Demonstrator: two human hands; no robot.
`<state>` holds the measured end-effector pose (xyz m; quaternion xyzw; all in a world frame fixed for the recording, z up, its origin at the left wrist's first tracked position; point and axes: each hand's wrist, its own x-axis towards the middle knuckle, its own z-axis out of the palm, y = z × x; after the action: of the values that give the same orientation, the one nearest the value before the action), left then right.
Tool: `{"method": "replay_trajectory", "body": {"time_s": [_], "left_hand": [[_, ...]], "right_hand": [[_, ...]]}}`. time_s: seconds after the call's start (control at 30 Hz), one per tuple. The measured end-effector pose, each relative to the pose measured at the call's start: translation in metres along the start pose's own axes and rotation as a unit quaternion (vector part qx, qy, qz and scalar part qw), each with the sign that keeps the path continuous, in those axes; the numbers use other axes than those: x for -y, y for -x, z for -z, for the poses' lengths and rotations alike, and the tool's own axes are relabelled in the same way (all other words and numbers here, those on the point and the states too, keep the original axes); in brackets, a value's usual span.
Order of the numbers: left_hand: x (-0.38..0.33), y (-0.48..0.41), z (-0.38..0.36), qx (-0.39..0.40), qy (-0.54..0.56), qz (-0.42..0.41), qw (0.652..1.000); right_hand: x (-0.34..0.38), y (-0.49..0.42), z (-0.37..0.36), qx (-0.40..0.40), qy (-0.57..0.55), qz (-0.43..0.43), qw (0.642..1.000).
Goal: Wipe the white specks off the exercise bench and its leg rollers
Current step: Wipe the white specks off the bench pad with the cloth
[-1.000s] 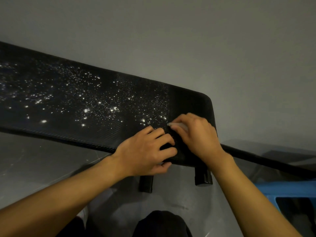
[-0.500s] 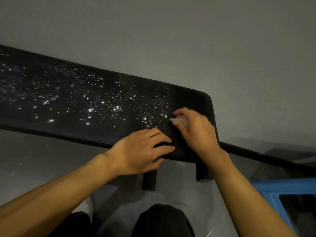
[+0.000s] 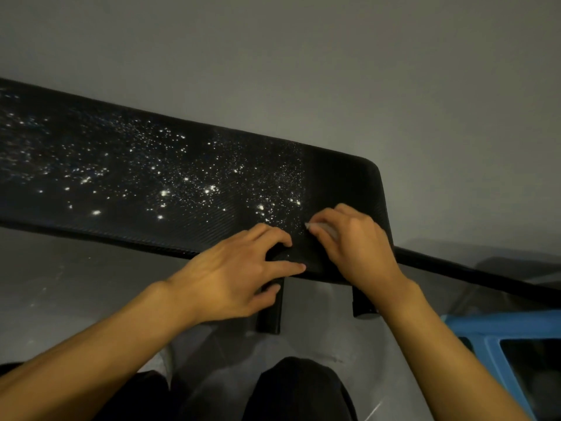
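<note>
This looks like a spare room at home or a small gym corner, though the dim light makes it hard to be sure. A black padded bench [image 3: 121, 165] stands in front of a bare grey wall [image 3: 334, 71] on a smooth, shiny grey floor [image 3: 76, 284], with a blue plastic frame [image 3: 501, 326] close beside it.

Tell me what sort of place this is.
Probably a bare home-gym corner or storeroom: a black exercise bench speckled white, a plain grey wall behind it, and a blue plastic stool or crate nearby.
</note>
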<state>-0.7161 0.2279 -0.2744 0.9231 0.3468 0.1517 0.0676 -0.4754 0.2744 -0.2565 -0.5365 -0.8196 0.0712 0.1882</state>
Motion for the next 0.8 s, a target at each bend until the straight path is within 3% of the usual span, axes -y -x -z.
{"method": "replay_trajectory", "body": {"time_s": [0.17, 0.4, 0.6, 0.8], "left_hand": [[-0.004, 0.001, -0.007, -0.025, -0.02, 0.013, 0.999], [-0.002, 0.001, -0.012, -0.018, -0.017, 0.022, 0.999], [-0.001, 0.003, -0.016, -0.03, -0.013, 0.018, 0.999], [0.0, -0.003, -0.014, -0.031, -0.015, 0.017, 0.999]], "right_hand": [[0.004, 0.027, 0.006, 0.031, 0.0, 0.055, 0.998], [0.006, -0.018, -0.008, -0.03, 0.009, -0.011, 0.999], [0.01, 0.02, 0.005, 0.031, 0.0, 0.037, 0.999], [0.004, -0.04, -0.01, -0.033, 0.026, -0.026, 0.999]]}}
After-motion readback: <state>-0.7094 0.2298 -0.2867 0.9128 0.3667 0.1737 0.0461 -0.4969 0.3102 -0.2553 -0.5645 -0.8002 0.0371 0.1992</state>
